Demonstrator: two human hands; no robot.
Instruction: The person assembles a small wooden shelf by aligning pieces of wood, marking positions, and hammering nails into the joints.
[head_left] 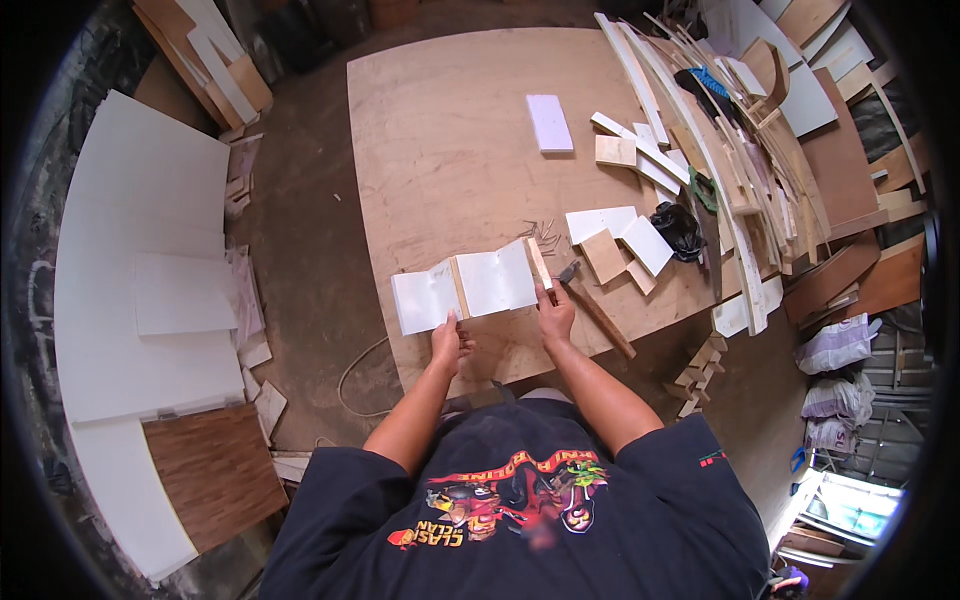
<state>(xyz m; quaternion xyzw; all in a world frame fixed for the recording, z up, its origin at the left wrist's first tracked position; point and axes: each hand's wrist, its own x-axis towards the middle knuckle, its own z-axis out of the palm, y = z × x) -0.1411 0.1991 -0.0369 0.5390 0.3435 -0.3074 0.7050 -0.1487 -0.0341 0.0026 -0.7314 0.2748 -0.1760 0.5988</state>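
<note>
Near the table's front edge lies a small white-faced wooden assembly [497, 281], with bare wood edges showing at its middle divider and its right end. My left hand [452, 343] is closed on its near edge by the middle divider, thumb on top. At the right end piece, my right hand [555, 315] grips the near corner, fingers partly hidden. A hammer [603, 318] with a wooden handle lies just right of that hand, its head close to the assembly. Beyond it, several loose nails [543, 236] are scattered on the wooden table [440, 150].
A pale lilac block [549, 124] sits farther back. White and bare wood offcuts [605, 255], a black plastic bag [678, 232] and long strips [700, 150] crowd the right side. White boards [150, 230] stand at left; a cable [345, 385] hangs near the table's front left corner.
</note>
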